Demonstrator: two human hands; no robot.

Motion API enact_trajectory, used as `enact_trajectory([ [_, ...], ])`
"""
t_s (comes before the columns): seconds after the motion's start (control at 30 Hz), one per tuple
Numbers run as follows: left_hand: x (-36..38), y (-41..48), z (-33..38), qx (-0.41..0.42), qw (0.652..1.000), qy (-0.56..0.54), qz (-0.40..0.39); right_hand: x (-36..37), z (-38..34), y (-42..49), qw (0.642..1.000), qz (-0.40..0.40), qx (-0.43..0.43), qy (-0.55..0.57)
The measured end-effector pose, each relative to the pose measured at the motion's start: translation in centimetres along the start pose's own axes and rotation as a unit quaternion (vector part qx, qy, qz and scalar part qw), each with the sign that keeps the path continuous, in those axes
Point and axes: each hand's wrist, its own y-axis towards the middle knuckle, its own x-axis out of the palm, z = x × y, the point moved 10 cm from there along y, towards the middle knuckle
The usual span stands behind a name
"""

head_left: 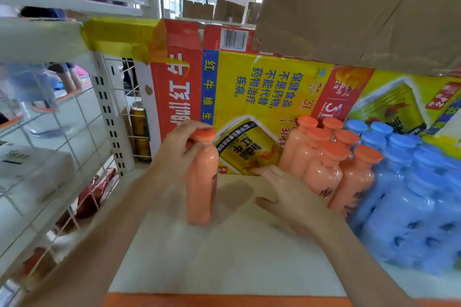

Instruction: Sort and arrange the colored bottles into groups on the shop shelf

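My left hand (178, 151) grips the neck of a single orange bottle (201, 189), which stands upright on the white shelf (224, 257), apart from the others. My right hand (287, 197) is open, fingers straight, hovering just left of a cluster of several orange bottles (324, 157). To the right of that cluster stand several blue bottles (411, 194) packed close together. A gap of bare shelf lies between the single bottle and the orange cluster.
A red and yellow printed carton (249, 87) forms the shelf's back wall. A brown cardboard box (361, 7) hangs overhead on the right. A white wire grid panel (62, 144) bounds the left side, with cans (138, 119) behind it. An orange strip (224, 300) edges the shelf front.
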Motion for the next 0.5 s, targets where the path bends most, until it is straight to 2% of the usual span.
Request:
enact_trajectory([
  [0.23, 5.8, -0.6, 5.5, 0.039, 0.995, -0.082, -0.042, 1.0, 3.2, -5.2, 0.999, -0.014, 0.029, 0.035],
  [0.5, 12.4, -1.7, 9.8, 0.011, 0.986, -0.127, -0.103, 0.9, 6.9, -10.2, 0.992, -0.013, 0.07, 0.109],
])
